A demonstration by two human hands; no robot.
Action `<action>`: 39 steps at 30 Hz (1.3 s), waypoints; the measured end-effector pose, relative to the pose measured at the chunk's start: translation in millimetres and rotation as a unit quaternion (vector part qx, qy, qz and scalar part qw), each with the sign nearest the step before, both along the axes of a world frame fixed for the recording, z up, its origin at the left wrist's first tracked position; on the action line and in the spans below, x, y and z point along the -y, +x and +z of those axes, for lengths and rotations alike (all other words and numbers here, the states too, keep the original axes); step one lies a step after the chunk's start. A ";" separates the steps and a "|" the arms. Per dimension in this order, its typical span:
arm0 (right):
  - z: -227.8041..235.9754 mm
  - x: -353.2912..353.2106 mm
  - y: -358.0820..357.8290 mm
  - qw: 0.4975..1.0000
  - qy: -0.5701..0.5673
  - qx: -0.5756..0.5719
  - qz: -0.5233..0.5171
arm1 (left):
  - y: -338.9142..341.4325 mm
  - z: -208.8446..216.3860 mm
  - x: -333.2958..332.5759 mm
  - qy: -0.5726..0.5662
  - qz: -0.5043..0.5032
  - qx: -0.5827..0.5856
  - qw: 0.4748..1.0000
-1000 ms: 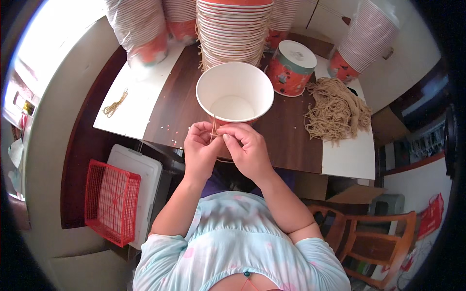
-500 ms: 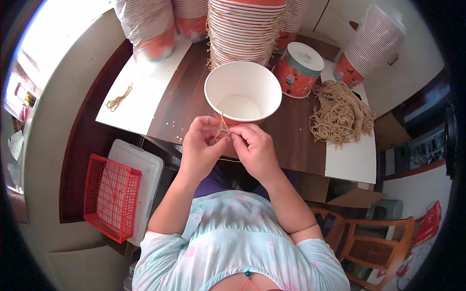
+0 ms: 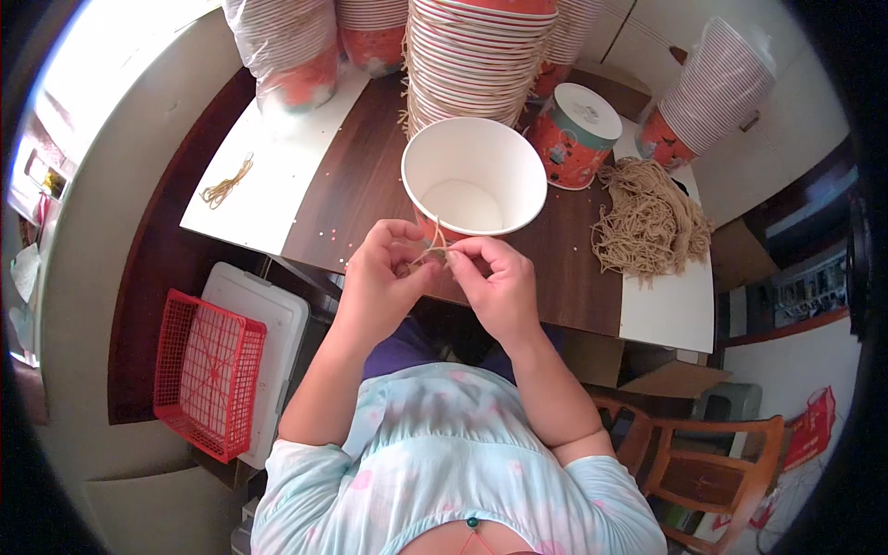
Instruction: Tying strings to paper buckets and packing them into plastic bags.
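In front of me stands a large paper bucket (image 3: pixel 474 166), upright, white inside and orange outside. At its near rim both my hands work on a thin tan cord (image 3: pixel 438 237), which runs up to the bucket's wall. My left hand (image 3: pixel 384 273) is curled, with the cord pinched between thumb and fingers. Close beside it, my right hand (image 3: pixel 498 282) pinches the same cord with thumb and forefinger. Whether the cord is knotted there is too small to tell.
Behind the bucket rises a tall stack of nested buckets (image 3: pixel 476 69). An upturned bucket (image 3: pixel 578 139) and a heap of tan cords (image 3: pixel 652 217) are to the right. Several cords (image 3: pixel 228 182) lie left. A red basket (image 3: pixel 211 370) is below the table's left side.
The bucket sits slightly further right in the picture. My right hand has shifted a little right, away from the left, and the cord between them shows more clearly.
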State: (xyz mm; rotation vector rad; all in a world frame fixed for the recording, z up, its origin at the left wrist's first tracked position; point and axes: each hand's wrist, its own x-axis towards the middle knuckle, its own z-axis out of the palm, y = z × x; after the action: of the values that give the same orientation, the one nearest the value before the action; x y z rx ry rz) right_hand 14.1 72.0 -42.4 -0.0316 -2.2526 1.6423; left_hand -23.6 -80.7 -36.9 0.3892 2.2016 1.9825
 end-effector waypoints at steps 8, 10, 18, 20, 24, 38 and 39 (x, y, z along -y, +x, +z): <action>-14.2 5.8 -3.3 0.940 0.294 -0.168 -0.046 | -1.3 -9.2 2.4 0.110 -0.039 0.050 0.992; -15.6 4.6 -8.5 0.969 0.207 -0.132 0.003 | -1.3 -8.9 2.3 0.155 -0.027 0.078 0.984; -10.5 0.7 -6.7 0.847 -0.457 0.162 0.218 | -3.2 -11.6 13.9 0.236 -0.068 0.155 0.957; -7.1 6.3 -5.2 0.869 -0.425 0.155 0.203 | -3.0 -14.0 14.0 0.220 -0.061 0.148 0.962; -10.9 14.2 -4.4 0.892 -0.409 0.136 0.140 | -0.9 -11.3 11.0 0.206 -0.036 0.127 0.970; -13.2 10.4 -0.1 0.895 -0.415 0.134 0.096 | 12.0 -9.9 -1.8 -0.060 0.066 -0.337 0.937; -12.2 11.4 -0.1 0.888 -0.426 0.136 0.105 | 11.2 -11.6 -1.7 -0.061 0.066 -0.337 0.937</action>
State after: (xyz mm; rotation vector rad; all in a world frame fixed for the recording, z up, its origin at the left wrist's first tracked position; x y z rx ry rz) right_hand 14.0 60.6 -54.7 -0.2540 -1.5408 2.7664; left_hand -12.3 -79.0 -48.6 1.0646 2.7867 1.9573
